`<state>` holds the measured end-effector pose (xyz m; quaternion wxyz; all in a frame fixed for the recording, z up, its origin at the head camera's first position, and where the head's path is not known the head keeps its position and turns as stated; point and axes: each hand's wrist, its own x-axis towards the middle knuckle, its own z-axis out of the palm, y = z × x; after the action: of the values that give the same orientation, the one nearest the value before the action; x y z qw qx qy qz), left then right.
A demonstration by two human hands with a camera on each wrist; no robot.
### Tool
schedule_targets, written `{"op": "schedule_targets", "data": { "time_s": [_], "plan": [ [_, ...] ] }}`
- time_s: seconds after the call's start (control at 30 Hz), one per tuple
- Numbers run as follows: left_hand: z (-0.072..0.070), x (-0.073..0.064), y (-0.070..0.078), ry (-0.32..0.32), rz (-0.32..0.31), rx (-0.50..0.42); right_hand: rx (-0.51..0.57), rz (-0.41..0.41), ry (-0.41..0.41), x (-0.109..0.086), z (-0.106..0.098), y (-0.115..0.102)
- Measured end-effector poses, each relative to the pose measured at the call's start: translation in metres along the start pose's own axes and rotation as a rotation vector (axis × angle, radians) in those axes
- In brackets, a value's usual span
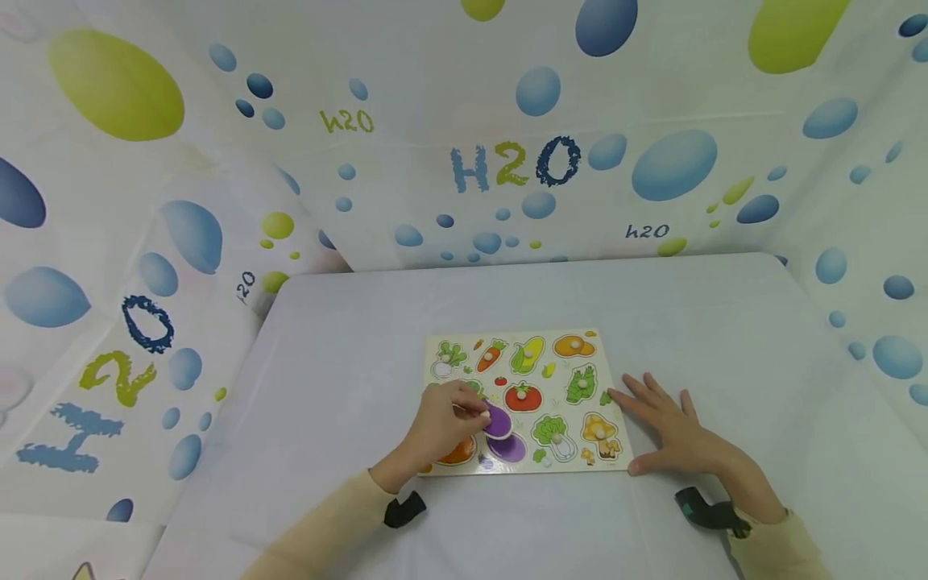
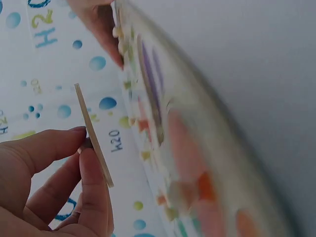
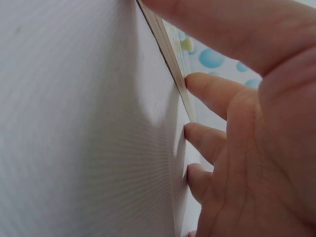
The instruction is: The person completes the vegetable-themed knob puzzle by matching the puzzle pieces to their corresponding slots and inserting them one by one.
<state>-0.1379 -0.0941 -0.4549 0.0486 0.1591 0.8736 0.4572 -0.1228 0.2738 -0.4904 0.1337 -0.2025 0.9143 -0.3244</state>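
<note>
A wooden vegetable puzzle board lies on the white table. Between thumb and fingertips, my left hand pinches the small knob of a purple eggplant piece. The piece is tilted over the board, just above a printed eggplant slot. In the left wrist view, the eggplant piece shows edge-on as a thin slab, apart from the board. My right hand has its fingers spread, with thumb and index fingertip at the board's right edge. The right wrist view shows those fingers against the board edge.
Other knobbed pieces sit in the board, among them a tomato, a corn, a carrot and mushrooms. Behind the table hangs a curtain with blue and green drops. Dark straps circle both wrists.
</note>
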Motion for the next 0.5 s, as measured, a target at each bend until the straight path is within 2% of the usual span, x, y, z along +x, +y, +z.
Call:
{"op": "schedule_targets", "data": {
  "time_s": [0.17, 0.3, 0.5],
  "plan": [
    [0.014, -0.016, -0.005, -0.033, 0.043, 0.060, 0.004, -0.003, -0.004, 0.000, -0.001, -0.001],
    [0.022, -0.021, -0.006, -0.032, 0.063, 0.080, -0.001, 0.005, -0.009, 0.001, 0.000, 0.000],
    [0.028, -0.020, -0.003, -0.014, 0.029, 0.090, -0.003, 0.014, -0.011, 0.001, 0.001, 0.001]
  ]
}}
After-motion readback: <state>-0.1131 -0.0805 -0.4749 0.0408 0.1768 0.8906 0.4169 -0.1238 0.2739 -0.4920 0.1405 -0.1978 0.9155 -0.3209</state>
